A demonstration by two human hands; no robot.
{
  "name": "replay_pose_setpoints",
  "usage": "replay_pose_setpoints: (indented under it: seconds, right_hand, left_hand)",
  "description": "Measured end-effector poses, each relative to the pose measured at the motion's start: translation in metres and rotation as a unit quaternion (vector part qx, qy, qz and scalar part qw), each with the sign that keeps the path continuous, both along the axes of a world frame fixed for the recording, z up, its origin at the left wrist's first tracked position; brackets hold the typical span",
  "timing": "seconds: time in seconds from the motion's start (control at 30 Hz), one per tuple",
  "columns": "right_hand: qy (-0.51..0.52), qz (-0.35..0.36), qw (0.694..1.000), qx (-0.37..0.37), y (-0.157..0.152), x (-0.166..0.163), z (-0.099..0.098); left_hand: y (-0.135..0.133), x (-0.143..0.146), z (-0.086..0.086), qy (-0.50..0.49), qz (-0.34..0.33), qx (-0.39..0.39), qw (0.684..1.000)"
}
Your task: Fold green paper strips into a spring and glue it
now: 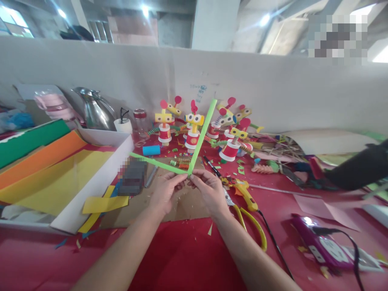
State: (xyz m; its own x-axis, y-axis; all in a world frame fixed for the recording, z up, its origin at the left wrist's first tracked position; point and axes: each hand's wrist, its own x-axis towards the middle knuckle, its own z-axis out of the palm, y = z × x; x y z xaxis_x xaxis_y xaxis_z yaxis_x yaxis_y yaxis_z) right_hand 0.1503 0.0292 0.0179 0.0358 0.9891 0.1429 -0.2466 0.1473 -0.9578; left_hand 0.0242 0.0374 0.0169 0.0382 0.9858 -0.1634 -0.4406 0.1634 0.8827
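Two light-green paper strips [203, 135] meet at one end, forming a wide V above a piece of brown cardboard [182, 206]. My left hand [169, 190] pinches the joined corner from the left, where one strip runs out to the left. From the other side, my right hand [209, 190] pinches the same corner, thumb and fingers closed, with the other strip rising away behind it. Just beyond the corner, folded paper springs [184, 163] in orange and green lie on the cardboard. Whether the strips are glued together I cannot tell.
Several paper-cup figures [192, 131] stand at the back. A yellow glue gun [246, 195], yellow-handled scissors [254, 224] and a black marker [211, 165] lie right of the hands. At left is a white box [91, 178] of coloured paper; a purple device [324, 246] sits at right.
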Motion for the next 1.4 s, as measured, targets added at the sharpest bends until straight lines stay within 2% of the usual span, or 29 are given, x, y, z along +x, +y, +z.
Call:
replay_pose_setpoints:
  seconds: [0.13,0.3,0.47,0.67,0.93,1.27,1.4]
  right_hand:
    - [0.029,0.025,0.999,-0.011,0.001,0.0,-0.001]
    - [0.036,0.027,0.998,-0.036,0.004,0.0,-0.005]
    - [0.041,0.036,0.998,-0.034,0.006,0.001,-0.009]
    - [0.058,0.035,0.997,-0.046,0.007,0.003,-0.011]
    - [0.03,0.044,0.997,-0.062,0.01,0.008,-0.007]
    - [-0.024,0.034,0.999,-0.029,0.009,0.008,-0.003]
    - [-0.019,0.045,0.998,-0.032,0.007,0.01,0.0]
  left_hand:
    - [0.0,-0.002,0.001,-0.004,-0.017,-0.024,1.0]
    - [0.004,-0.003,0.001,0.012,0.009,-0.046,0.999]
    - [0.007,-0.001,-0.003,-0.028,0.013,-0.07,0.997]
    - [0.006,0.0,-0.005,0.002,0.019,-0.047,0.999]
    - [0.0,0.002,0.003,0.027,0.012,-0.024,0.999]
    - [-0.002,-0.001,0.007,0.066,-0.01,-0.033,0.997]
    - [-0.001,-0.002,0.005,0.072,0.003,-0.024,0.997]
